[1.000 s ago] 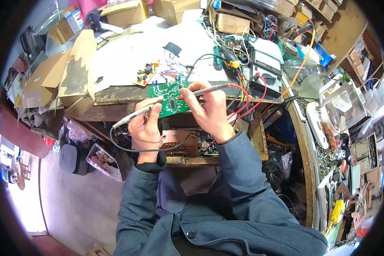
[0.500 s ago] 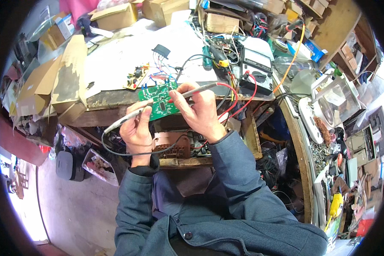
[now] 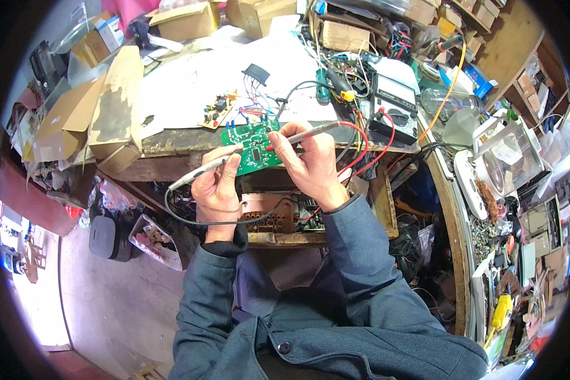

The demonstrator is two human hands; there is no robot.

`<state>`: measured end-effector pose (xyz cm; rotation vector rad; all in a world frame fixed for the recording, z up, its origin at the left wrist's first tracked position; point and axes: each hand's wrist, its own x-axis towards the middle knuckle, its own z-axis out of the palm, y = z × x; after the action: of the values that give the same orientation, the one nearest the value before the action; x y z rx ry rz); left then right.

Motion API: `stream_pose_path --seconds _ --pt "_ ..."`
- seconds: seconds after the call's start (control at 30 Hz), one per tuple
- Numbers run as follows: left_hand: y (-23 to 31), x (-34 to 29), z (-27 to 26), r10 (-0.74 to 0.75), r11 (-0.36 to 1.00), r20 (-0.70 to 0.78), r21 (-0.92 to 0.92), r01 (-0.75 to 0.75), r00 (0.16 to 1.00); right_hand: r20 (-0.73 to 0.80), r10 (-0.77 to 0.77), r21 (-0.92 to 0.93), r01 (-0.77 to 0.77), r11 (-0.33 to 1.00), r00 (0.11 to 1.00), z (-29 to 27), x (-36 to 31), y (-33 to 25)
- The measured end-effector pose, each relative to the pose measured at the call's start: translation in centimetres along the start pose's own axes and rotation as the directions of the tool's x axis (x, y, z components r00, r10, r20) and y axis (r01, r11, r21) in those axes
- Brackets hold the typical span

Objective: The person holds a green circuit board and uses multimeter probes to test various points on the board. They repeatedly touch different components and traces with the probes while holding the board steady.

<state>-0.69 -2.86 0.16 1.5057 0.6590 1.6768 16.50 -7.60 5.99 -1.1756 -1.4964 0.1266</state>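
Observation:
A green circuit board point(image 3: 250, 156) is at the bench's front edge, between my two hands. My left hand point(image 3: 216, 190) pinches a grey test probe point(image 3: 199, 171) with a black lead, its tip toward the board's left part. Across from it, my right hand point(image 3: 310, 159) grips a second grey test probe point(image 3: 315, 130), whose red tip points at the board's middle. Whether either tip touches the solder side is too small to tell. Blue and red wires run from the board to a black part point(image 3: 256, 73). The red lead reaches toward an analog multimeter point(image 3: 394, 101) at the right.
A green-handled screwdriver point(image 3: 323, 87) and a yellow-and-black tool point(image 3: 342, 88) lie left of the multimeter. Cardboard boxes point(image 3: 115, 107) stand at the left. Below the board, an open wooden drawer point(image 3: 285, 239) holds parts. Clutter fills the right side bench point(image 3: 465, 253).
The whole view has shifted a little, so everything sits slightly further right in the picture. Both hands keep their probes at nearly the same places over the board.

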Motion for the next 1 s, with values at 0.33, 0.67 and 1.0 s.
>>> stream_pose_path --seconds 0.33,0.67,1.0 --pt "-0.09 0.09 0.05 0.021 1.000 -0.012 0.002 -0.021 1.000 -0.012 -0.048 0.002 0.048 0.999 0.999 0.17 -0.01 0.35" --pt "-0.17 0.10 0.14 0.022 1.000 -0.019 -0.008 -0.022 1.000 -0.003 -0.029 0.003 0.029 1.000 1.000 0.06 -0.08 0.44" --pt "-0.22 0.00 0.02 0.004 1.000 -0.011 -0.017 -0.004 1.000 -0.005 -0.051 -0.017 0.050 0.999 0.999 0.09 -0.12 0.58"
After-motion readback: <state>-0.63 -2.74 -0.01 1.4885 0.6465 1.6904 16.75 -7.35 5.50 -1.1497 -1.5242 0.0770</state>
